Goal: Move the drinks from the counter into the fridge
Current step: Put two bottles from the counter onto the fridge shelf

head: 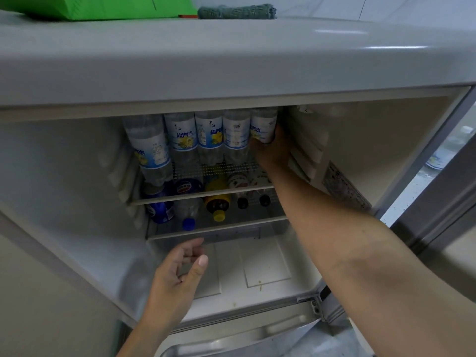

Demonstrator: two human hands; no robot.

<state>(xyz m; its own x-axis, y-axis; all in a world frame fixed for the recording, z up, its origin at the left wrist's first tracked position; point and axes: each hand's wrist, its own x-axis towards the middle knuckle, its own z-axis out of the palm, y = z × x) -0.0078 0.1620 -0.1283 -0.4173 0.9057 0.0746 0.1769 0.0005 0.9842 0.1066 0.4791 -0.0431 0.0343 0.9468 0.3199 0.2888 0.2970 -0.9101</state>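
Note:
The small fridge (77,202) stands open. On its upper wire shelf (206,195) stands a row of several clear bottles with blue-and-white labels. My right hand (273,153) reaches in and grips the rightmost bottle (263,126) of that row, next to the right inner wall. Below the shelf lie blue cans (159,210), a clear bottle with a blue cap (188,212), a yellow bottle (217,202) and two dark-capped bottles (253,199). My left hand (180,269) hovers with relaxed fingers in front of the bottom compartment, holding nothing.
The fridge door (438,197) is swung open at the right. On the fridge top sit a green bag (103,6) and a folded green cloth (237,11). The lower glass shelf (219,229) edges the bottom compartment. The door rack (231,341) lies at the bottom.

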